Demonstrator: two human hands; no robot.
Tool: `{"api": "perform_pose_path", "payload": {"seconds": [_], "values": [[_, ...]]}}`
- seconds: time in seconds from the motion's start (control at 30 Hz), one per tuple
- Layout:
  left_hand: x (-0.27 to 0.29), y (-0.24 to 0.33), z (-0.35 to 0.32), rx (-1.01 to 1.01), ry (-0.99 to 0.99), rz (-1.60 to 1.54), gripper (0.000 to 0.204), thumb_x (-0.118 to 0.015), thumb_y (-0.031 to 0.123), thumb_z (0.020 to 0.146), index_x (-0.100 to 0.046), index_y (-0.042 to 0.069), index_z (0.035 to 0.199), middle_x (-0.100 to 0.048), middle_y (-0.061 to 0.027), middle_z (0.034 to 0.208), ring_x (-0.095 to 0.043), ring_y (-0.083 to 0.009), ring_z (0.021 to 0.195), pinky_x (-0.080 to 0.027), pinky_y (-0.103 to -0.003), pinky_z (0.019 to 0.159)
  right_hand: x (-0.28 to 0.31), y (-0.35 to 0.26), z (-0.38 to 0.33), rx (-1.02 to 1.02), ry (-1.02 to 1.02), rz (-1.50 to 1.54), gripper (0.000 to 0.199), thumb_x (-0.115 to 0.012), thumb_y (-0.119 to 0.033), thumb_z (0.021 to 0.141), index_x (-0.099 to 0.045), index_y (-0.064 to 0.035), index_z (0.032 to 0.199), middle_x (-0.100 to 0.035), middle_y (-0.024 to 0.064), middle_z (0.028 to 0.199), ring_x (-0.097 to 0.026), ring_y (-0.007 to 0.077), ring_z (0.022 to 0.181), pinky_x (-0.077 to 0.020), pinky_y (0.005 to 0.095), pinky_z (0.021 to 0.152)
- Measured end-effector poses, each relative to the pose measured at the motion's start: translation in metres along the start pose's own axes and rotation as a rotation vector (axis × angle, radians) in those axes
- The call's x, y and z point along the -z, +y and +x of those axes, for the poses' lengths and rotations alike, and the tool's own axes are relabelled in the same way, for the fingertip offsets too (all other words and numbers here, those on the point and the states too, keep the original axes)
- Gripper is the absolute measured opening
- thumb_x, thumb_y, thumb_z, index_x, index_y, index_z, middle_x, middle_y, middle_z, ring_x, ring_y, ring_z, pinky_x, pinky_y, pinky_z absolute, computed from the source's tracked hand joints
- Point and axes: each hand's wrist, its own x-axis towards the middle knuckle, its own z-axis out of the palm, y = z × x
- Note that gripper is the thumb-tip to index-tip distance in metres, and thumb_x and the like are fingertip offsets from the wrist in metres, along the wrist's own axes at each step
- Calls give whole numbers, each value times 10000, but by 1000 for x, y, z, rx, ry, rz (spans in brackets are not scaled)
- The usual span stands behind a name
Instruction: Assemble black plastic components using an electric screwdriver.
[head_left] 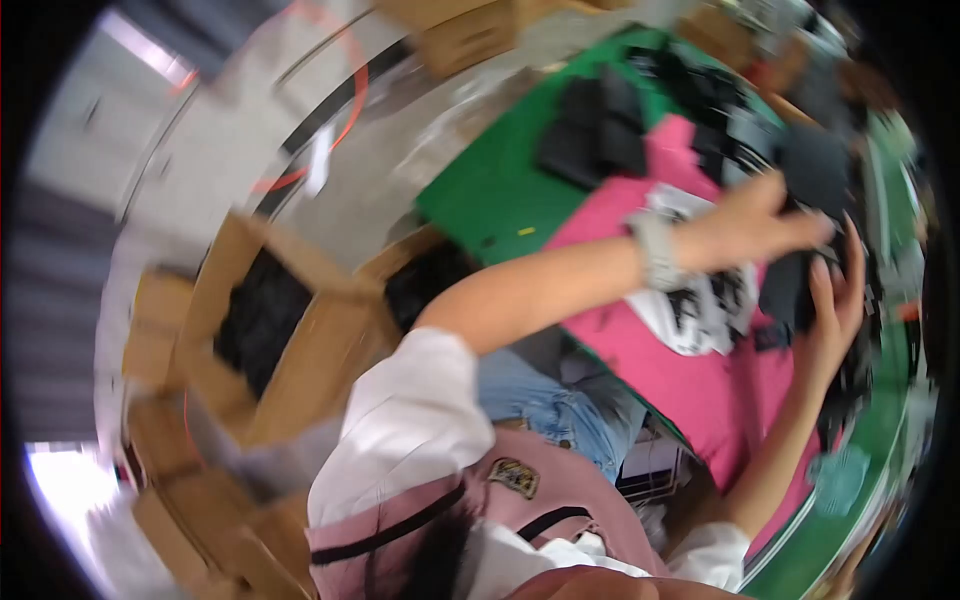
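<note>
In the blurred head view, the left hand [760,222], a pale band at its wrist, and the right hand [835,315] both close their fingers [818,275] on a flat black fabric piece [790,290] above the pink sheet [690,385] covering the green table [490,195]. An open brown cardboard box [270,330] of dark pieces stands on the floor to the left.

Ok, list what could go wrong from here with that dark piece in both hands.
1. The left hand and right hand meet on a dark piece above the pink sheet; how firm either grip is cannot be told, so it may slip.
2. Dark pieces are heaped on the green table close by; a reaching arm could knock some off.
3. Open cardboard boxes crowd the floor at the left, a possible trip hazard.
</note>
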Motion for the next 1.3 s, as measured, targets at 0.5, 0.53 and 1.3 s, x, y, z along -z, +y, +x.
{"api": "perform_pose_path", "payload": {"seconds": [0.5, 0.53, 1.3], "values": [[46, 15, -32, 80, 235, -241, 283, -643, 89, 854, -583, 6, 1118, -634, -53, 1023, -595, -121, 901, -474, -263, 816, 35, -25, 15, -76, 97, -198, 324, -579, -155, 895, -571, -5, 1183, -632, 56, 917, -598, 99, 638, -414, 202, 555], [42, 15, -32, 88, 245, -226, 288, -634, 78, 859, -579, 4, 1132, -631, -55, 1037, -591, -121, 921, -463, -259, 834, 59, -19, 15, -62, 163, -320, 301, -602, -140, 877, -592, -3, 1146, -636, 48, 882, -593, 94, 628, -422, 205, 556], [21, -2, -38, 318, 142, -152, 381, -641, 187, 897, -523, -17, 1196, -602, -101, 1142, -575, -144, 1025, -440, -273, 906, 96, 19, -6, -145, 231, -441, 208, -631, -113, 852, -671, 32, 996, -611, 57, 787, -596, 110, 645, -476, 226, 581]]}}
